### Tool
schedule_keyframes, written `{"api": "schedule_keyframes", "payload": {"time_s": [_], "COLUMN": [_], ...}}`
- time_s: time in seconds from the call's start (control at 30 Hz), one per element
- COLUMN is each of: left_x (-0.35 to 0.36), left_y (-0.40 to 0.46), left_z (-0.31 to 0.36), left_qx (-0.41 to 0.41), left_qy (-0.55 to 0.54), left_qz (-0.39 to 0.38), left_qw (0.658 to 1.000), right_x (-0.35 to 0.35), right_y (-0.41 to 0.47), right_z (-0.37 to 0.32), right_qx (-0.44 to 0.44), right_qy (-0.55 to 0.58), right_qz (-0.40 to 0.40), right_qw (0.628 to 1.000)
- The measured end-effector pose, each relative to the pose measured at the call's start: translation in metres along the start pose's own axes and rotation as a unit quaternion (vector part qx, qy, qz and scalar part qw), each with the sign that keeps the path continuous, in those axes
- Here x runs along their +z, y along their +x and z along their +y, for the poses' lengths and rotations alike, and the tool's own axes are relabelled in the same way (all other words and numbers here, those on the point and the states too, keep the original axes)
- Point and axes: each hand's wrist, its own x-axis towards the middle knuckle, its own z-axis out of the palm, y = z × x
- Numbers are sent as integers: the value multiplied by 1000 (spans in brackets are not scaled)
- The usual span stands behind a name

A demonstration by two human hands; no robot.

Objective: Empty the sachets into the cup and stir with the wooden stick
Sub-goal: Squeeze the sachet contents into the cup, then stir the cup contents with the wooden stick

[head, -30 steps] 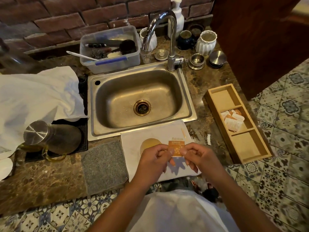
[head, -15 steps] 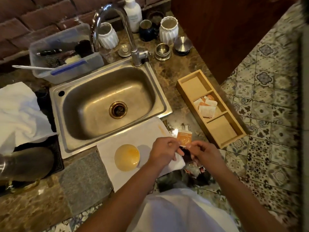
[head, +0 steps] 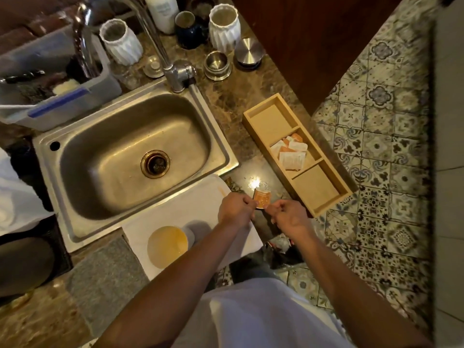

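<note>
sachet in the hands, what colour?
Orange with small pale markings, torn top edge pale; head view shows the sachet best.

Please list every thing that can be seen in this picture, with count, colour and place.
sachet in hand: one, orange, pinched between both hands, right of the cup
cup: one, yellowish, on the white cloth, in front of the sink
white cloth: one, on the counter under the cup
wooden tray: one, light wood, three compartments, right of the sink
loose sachets: several, white and orange, in the tray's middle compartment
sink: one, steel, centre
tap: one, chrome, behind the sink
ribbed jars: two, white, behind the sink
plastic tub: one, grey, upper left
grey mat: one, left of the cloth
left hand: one, pinches the sachet
right hand: one, pinches the sachet
</note>
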Motion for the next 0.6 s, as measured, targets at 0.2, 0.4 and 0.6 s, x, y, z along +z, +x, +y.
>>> {"api": "schedule_keyframes", "payload": {"time_s": [0.2,0.4,0.6], "left_x": [-3,-10,-28], "left_y": [1,-6,-27], "left_z": [2,0,-9], "left_qx": [10,23,58], "left_qy": [18,-1,-56], "left_qz": [17,15,32], "left_qw": [1000,1000,996], "right_x": [0,1,6], "right_y": [6,10,-2], "right_z": [0,4,-1], "right_qx": [-6,-12,-61], "right_qy": [-17,-20,-59], "right_qz": [-6,15,53], "right_qw": [1000,1000,995]}}
